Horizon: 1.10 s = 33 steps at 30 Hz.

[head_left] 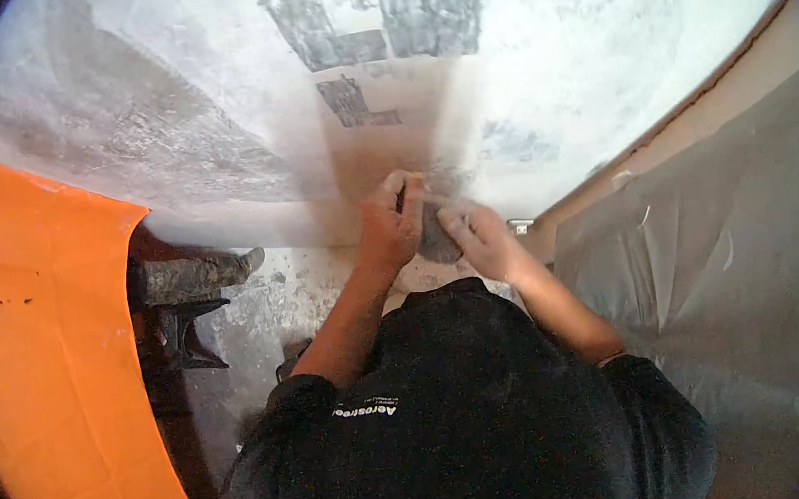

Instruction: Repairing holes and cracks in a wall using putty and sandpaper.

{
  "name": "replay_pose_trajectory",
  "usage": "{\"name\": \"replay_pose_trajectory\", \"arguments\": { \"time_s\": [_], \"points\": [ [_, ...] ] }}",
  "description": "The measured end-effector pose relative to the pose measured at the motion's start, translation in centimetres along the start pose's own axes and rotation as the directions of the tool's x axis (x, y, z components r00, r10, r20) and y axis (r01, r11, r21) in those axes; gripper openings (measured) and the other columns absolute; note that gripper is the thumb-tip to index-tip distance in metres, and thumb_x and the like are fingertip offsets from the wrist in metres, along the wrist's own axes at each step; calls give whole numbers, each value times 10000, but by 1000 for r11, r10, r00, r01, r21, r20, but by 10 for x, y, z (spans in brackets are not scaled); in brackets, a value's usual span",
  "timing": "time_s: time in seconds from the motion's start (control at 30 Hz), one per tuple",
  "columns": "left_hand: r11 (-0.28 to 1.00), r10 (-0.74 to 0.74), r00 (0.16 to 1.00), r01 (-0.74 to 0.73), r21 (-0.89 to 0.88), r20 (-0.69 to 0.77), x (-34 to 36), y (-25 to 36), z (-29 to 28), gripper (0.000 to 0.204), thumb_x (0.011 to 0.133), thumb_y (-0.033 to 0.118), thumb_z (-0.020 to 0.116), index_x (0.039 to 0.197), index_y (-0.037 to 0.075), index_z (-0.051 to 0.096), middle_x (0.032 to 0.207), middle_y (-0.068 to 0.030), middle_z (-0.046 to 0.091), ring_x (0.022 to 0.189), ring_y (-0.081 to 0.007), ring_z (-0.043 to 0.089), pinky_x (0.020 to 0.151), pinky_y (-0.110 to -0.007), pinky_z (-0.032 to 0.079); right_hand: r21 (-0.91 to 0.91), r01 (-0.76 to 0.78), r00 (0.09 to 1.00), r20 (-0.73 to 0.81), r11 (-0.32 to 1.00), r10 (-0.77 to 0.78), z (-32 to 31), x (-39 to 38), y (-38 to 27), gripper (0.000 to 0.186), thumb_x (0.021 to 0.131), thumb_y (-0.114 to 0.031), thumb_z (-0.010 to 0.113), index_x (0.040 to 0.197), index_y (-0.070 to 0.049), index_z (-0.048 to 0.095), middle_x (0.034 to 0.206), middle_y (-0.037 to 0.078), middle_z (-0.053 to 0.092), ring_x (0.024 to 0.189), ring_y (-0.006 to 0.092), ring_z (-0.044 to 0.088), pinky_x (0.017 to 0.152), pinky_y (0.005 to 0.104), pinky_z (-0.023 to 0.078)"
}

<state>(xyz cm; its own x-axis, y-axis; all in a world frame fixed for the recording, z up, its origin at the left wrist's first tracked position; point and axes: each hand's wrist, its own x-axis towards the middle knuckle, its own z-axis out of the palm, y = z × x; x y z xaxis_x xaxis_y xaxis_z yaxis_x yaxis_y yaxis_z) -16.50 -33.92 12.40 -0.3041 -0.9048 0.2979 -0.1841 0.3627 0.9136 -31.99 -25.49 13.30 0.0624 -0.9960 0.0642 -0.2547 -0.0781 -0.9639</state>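
Observation:
My left hand [394,222] is raised in front of my chest, close to a white, dusty wall [576,55]. Its fingers are curled together around something small and pale that I cannot make out. Just to its right, my right hand [481,241] is closed in a pinch at the same pale thing; its fingers are slightly blurred. Between and below the two hands shows a dark grey, rounded shape [439,239]. Whether either hand touches that shape, I cannot tell. Pale dust covers the fingers of both hands.
Dark grey patches mark the wall ahead. An orange sheet [52,366] hangs at the left, a grey sheet [726,277] at the right. A spattered cylindrical object [196,276] and a black bracket-like part [194,339] stand left, above a spattered floor [260,298]. A small white fitting [521,225] sits low on the right.

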Motion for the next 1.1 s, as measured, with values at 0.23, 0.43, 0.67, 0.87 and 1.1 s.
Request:
{"name": "replay_pose_trajectory", "arguments": {
  "time_s": [0.23,0.43,0.67,0.87,1.1],
  "points": [
    [980,-13,998,26,197,-65,6,14,-5,320,945,234,609,734,3,539,606,-160,543,533,-237,532,534,-379,432,136,52,981,-192,989,-25,37,-2,-19,227,1007,-181,548,988,33,622,685,8,552,625,86,475,587,277,449],
    [992,125,922,-121,34,-366,5,-11,-3,356,971,246,572,725,-6,524,608,-168,498,536,-233,487,528,-409,384,90,89,973,-219,992,-67,49,7,-1,196,989,-162,585,1021,21,648,676,-5,595,612,92,557,571,282,485],
    [1000,-6,988,3,-21,-154,-11,-23,-34,356,991,250,543,725,18,497,624,-96,415,581,-157,449,542,-335,370,275,109,992,-97,955,-85,59,14,-4,220,958,-50,593,1168,4,555,1059,68,630,971,139,590,891,305,483],
    [894,-288,951,309,-325,110,12,-10,-52,233,968,222,609,816,52,564,709,-2,527,651,-86,483,590,-271,411,370,130,966,-256,920,-34,55,26,2,167,947,-59,620,1096,-10,565,1014,48,633,938,110,567,846,276,471],
    [905,-97,856,288,-313,508,42,5,-73,101,903,103,696,892,47,613,781,25,569,715,-51,512,639,-237,430,440,95,919,-384,893,91,49,39,-15,197,932,-86,656,1105,-27,584,994,18,641,906,98,581,804,268,486]
  ]
}}
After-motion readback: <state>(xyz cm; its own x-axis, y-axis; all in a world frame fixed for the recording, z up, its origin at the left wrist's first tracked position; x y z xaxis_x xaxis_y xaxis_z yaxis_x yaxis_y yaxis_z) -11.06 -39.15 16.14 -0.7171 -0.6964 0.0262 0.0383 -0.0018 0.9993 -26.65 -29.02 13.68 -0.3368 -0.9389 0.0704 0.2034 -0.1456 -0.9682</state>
